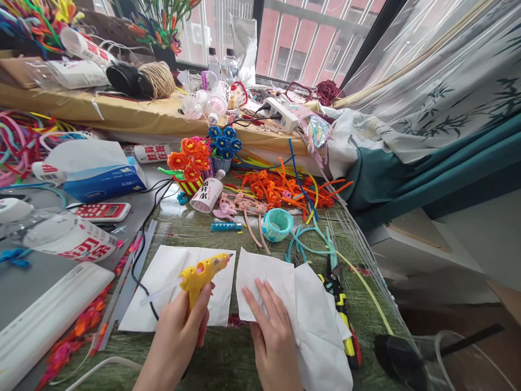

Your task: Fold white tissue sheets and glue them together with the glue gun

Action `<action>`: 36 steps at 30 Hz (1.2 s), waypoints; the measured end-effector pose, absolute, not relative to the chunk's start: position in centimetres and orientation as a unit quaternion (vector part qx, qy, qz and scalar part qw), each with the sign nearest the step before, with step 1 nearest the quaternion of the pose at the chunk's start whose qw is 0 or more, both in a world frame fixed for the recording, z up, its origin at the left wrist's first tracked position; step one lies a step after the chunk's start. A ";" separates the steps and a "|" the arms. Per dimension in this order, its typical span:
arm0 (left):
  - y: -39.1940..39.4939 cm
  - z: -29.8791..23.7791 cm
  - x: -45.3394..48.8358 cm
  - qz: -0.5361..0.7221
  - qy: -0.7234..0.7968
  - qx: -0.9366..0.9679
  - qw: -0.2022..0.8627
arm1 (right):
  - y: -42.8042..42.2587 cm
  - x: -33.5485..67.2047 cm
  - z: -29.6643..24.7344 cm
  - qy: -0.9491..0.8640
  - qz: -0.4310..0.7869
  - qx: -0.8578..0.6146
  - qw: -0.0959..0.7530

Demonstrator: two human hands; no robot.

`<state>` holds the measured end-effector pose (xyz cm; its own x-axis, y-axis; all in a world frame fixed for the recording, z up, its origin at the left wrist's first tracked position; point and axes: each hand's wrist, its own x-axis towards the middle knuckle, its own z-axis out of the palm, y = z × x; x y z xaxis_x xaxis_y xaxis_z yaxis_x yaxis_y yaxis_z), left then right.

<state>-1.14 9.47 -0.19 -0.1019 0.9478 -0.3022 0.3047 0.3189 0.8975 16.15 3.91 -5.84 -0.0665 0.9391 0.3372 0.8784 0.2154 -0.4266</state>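
My left hand (183,323) is wrapped round the handle of a yellow hot glue gun (207,270), its nozzle pointing up and to the right. A clear glue stick pokes out of its back end. Beneath it lies a white paper sheet (142,304). My right hand (272,328) rests flat with fingers stretched out on another white paper sheet (260,266), which is creased and runs down to the right (321,336). Beyond the papers stand a small turquoise cup (277,225) and a blue lighter (226,226).
Yellow-and-black pliers (341,304) lie right of the paper. Orange pipe-cleaner pieces (268,187), orange flowers (190,157) and a small bottle (207,191) stand behind. A black cord (140,239) crosses at left. A clear cup (468,358) is at lower right.
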 end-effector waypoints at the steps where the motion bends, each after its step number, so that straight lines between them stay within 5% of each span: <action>1: 9.6 -0.2 -1.1 0.329 0.661 0.484 0.470 | 3.9 16.2 -5.8 -0.726 0.057 -0.624 0.283; 36: 11.2 -1.8 -1.0 0.284 0.679 0.581 0.347 | 3.6 16.4 -6.1 -0.741 0.049 -0.615 0.266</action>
